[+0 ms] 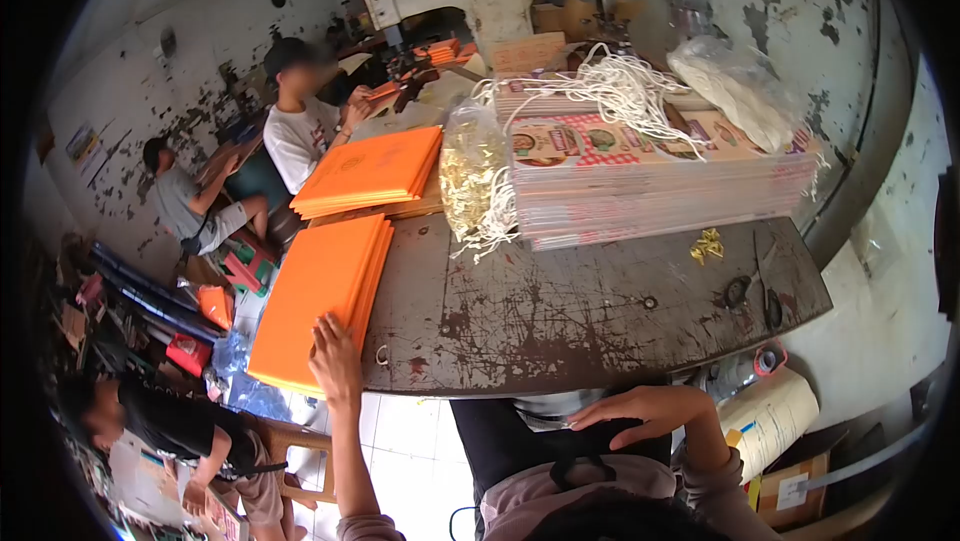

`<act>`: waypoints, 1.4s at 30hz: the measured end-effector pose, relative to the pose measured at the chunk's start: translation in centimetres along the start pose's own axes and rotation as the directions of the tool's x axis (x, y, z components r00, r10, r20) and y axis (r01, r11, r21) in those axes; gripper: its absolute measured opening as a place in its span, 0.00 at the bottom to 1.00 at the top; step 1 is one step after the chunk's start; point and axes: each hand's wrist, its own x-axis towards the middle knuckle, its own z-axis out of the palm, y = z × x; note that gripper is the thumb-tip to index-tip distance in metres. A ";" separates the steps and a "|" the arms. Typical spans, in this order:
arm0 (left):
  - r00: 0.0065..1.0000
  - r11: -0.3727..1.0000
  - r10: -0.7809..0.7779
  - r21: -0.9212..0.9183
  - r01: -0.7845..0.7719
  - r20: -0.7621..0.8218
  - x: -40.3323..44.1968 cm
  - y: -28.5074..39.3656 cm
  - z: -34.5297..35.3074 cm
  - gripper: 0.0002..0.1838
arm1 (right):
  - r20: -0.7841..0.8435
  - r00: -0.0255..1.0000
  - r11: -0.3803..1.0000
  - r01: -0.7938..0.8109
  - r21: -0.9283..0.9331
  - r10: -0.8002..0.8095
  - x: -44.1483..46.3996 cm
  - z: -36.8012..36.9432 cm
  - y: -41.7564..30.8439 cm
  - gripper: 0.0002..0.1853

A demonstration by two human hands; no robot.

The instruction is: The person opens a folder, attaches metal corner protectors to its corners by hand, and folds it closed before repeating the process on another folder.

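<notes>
My left hand rests on the lower right edge of a stack of flat orange bags or folders at the table's left end. Its fingers lie stretched over the top one, with no clear grip showing. Over my lap, just below the table's front edge, my right hand is apart from everything on the table, its fingers spread and nothing in them. A second orange stack, with faint print on top, lies just behind the first.
On the scratched dark table stand a tall stack of printed cardboard sheets, white cords, a clear bag of gold pieces, loose gold pieces and scissors. Co-workers sit at left, one by a machine.
</notes>
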 end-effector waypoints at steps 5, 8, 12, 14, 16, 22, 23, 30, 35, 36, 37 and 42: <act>0.987 0.991 0.115 0.082 -0.107 -0.110 2.2 -1.9 -7.1 0.08 | -0.055 0.998 0.999 0.034 0.026 -0.033 0.8 0.6 0.6 0.24; 0.986 0.978 0.165 0.128 -0.163 -0.009 2.9 -1.8 -9.6 0.07 | -0.026 0.996 0.995 0.092 0.044 -0.091 2.0 1.4 2.1 0.24; 0.978 0.978 0.208 0.004 -0.208 0.013 2.5 -0.2 -12.3 0.07 | 0.079 0.996 0.995 0.025 0.092 -0.032 3.9 1.3 2.0 0.23; 0.948 0.947 0.318 0.043 -0.319 0.026 2.4 0.1 -15.0 0.09 | 0.097 0.995 0.991 0.024 0.135 -0.038 4.5 1.6 2.5 0.23; 0.922 0.926 0.372 0.027 -0.377 0.113 2.2 -0.1 -17.1 0.09 | 0.115 0.993 0.989 -0.010 0.149 -0.008 4.9 1.8 2.7 0.23; 0.890 0.904 0.428 -0.076 -0.421 0.160 4.0 -2.4 -20.4 0.10 | 0.100 0.995 0.980 -0.019 0.198 -0.001 5.9 3.8 4.8 0.23; 0.875 0.898 0.440 -0.099 -0.429 0.202 4.5 -3.3 -21.2 0.09 | 0.121 0.992 0.976 -0.041 0.212 0.016 6.1 4.1 4.8 0.24; 0.764 0.780 0.614 -0.301 -0.549 0.197 8.9 -8.4 -25.7 0.09 | 0.227 0.974 0.974 -0.029 0.224 -0.023 9.2 4.2 4.7 0.26; 0.685 0.669 0.715 -0.418 -0.614 0.138 10.5 -11.0 -29.7 0.09 | -0.015 0.999 0.908 0.046 0.415 -0.044 13.0 6.3 5.2 0.27; 0.674 0.653 0.727 -0.434 -0.621 0.130 10.9 -11.3 -30.3 0.09 | -0.090 0.996 0.855 0.048 0.517 -0.002 13.6 6.6 5.0 0.29; 0.667 0.641 0.735 -0.443 -0.626 0.120 11.0 -11.4 -31.0 0.09 | -0.084 0.996 0.855 0.046 0.517 -0.004 13.6 6.7 5.0 0.29; 0.701 0.617 0.713 -0.463 -0.637 -0.015 8.5 -8.5 -34.2 0.09 | -0.327 0.945 0.065 0.327 0.943 -0.004 13.0 8.7 5.4 0.32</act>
